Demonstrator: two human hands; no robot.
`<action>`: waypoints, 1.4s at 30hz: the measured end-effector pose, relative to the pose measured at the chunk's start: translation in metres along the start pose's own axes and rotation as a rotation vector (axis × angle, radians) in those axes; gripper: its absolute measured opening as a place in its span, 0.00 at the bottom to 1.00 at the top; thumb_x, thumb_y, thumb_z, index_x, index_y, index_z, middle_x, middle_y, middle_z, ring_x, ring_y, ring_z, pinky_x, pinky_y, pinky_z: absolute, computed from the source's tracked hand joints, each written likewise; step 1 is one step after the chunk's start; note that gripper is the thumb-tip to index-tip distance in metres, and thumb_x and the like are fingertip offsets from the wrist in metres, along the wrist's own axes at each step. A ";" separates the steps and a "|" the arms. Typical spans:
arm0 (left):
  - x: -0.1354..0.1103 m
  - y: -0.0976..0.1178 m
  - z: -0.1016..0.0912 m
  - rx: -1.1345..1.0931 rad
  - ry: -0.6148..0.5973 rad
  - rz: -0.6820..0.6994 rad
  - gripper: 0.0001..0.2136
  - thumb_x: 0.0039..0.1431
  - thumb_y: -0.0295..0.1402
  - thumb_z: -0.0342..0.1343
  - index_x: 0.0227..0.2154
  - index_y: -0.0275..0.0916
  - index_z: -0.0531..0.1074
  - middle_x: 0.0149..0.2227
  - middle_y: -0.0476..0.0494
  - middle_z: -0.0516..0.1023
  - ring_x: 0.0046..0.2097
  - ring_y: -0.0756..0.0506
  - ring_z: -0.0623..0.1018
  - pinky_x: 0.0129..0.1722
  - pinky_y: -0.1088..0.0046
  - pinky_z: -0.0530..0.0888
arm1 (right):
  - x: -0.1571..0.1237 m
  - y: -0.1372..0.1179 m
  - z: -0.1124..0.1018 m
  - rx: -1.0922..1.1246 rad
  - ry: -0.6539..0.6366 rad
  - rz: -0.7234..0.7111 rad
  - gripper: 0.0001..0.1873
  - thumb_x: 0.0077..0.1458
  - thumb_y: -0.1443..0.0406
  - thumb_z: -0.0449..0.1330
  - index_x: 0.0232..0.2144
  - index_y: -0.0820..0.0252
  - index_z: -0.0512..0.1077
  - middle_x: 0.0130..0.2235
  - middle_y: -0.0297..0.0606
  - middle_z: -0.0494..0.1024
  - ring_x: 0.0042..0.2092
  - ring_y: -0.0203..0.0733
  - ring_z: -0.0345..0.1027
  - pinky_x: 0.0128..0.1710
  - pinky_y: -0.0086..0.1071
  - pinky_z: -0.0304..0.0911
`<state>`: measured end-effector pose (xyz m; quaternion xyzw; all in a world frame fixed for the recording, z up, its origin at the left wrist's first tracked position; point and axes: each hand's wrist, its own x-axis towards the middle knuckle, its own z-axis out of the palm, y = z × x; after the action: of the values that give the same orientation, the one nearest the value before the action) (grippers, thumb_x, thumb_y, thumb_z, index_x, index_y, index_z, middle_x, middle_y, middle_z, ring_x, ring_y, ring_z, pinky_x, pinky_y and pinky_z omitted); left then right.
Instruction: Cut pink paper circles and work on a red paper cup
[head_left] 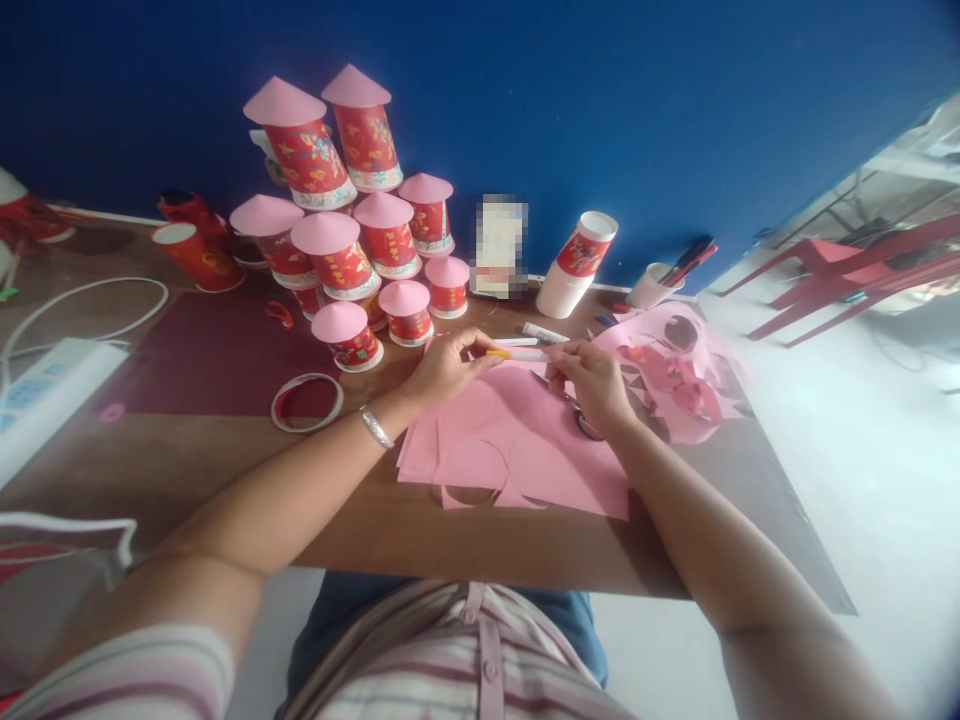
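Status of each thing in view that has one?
Yellow-and-white pen: held; cap unclear
Left hand: pinching its yellow end
Right hand: pinching its white end
Scissors: partly hidden; open or shut unclear
Pink sheets: flat, layered
Pink scraps: cut, heaped
Coned red cups: standing
Small white cup: standing, holding slim items

From here I see a white pen (519,355) with a yellow end, pink paper (547,440) and a brown table (525,550). The red cups (343,270) wear gold figures, with bluish squiggles on some white bands (327,197), and pink cone tops (325,232). The wall (637,90) is deep blue; the shirt (442,675) is pale with pinkish-purple stripes, the bracelet (376,428) silver.
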<state>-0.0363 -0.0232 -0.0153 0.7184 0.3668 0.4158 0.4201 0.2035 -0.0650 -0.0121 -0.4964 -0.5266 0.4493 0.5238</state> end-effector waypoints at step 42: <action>0.001 0.005 -0.010 0.816 -0.086 -0.041 0.08 0.65 0.28 0.55 0.43 0.38 0.79 0.47 0.38 0.80 0.50 0.39 0.80 0.45 0.65 0.75 | -0.021 -0.024 -0.015 -1.603 -0.268 -0.410 0.20 0.74 0.60 0.52 0.40 0.61 0.82 0.37 0.44 0.82 0.36 0.44 0.73 0.28 0.34 0.50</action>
<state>-0.0443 -0.0209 -0.0072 0.8353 0.4980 0.1972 0.1239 0.2164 -0.0894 0.0099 -0.5551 -0.8243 -0.1100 0.0166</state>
